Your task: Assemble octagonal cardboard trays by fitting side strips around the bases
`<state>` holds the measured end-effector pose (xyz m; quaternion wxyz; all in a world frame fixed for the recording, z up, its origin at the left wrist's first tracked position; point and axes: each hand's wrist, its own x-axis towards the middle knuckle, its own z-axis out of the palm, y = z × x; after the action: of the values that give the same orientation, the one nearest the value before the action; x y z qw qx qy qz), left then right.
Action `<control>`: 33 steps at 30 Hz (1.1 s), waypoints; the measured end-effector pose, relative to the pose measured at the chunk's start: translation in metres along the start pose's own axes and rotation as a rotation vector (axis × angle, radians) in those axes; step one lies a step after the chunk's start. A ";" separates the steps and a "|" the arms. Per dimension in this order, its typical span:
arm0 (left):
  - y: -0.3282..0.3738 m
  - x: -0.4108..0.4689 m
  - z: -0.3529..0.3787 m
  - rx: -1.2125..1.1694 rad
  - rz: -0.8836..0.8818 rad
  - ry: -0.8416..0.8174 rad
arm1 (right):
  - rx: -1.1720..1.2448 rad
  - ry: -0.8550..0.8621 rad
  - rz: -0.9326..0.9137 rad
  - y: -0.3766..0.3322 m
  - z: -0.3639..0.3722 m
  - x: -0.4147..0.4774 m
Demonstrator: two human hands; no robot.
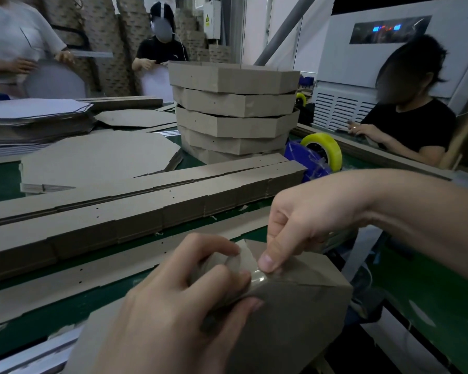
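Observation:
A brown cardboard side strip (295, 306) is folded at a corner close to me at the bottom centre. My left hand (173, 300) grips the strip, thumb on its outer face and fingers curled over its top edge. My right hand (295, 228) reaches in from the right and pinches a piece of clear tape (257, 278) against the strip's top edge. Flat side strips (135, 209) lie in long stacks across the green table (3, 182). Octagonal bases (97, 155) lie flat behind them.
A tall stack of finished octagonal trays (235, 109) stands at the table's centre back. A blue tape dispenser with a yellow roll (322, 149) sits to its right. Three people work at the far and right sides. More board piles (35, 117) lie at the left.

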<state>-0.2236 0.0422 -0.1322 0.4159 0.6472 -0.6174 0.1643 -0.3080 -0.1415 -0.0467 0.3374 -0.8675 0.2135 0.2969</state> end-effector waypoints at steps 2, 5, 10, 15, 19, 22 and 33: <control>-0.004 -0.002 -0.001 0.018 -0.030 -0.008 | -0.099 0.036 0.047 0.006 0.000 0.004; -0.007 -0.003 -0.002 0.035 -0.052 -0.021 | -0.131 0.069 0.084 0.022 0.003 0.012; -0.006 -0.001 -0.002 0.025 -0.058 -0.024 | -0.022 0.167 0.013 0.048 -0.006 0.006; -0.015 -0.001 0.002 -0.042 -0.071 0.019 | 0.272 0.941 -0.020 0.115 -0.055 0.002; -0.022 0.000 0.011 -0.122 -0.054 0.052 | 0.268 1.283 0.261 0.194 -0.089 0.016; -0.024 -0.001 0.013 -0.108 -0.035 0.058 | 0.348 1.168 0.349 0.229 -0.087 0.029; -0.012 0.003 0.006 0.005 -0.066 0.008 | 0.856 1.113 0.200 0.240 -0.096 0.029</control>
<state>-0.2133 0.0344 -0.1381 0.4219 0.6678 -0.5935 0.1546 -0.3886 -0.3779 -0.1186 0.4605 -0.6579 0.5309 -0.2707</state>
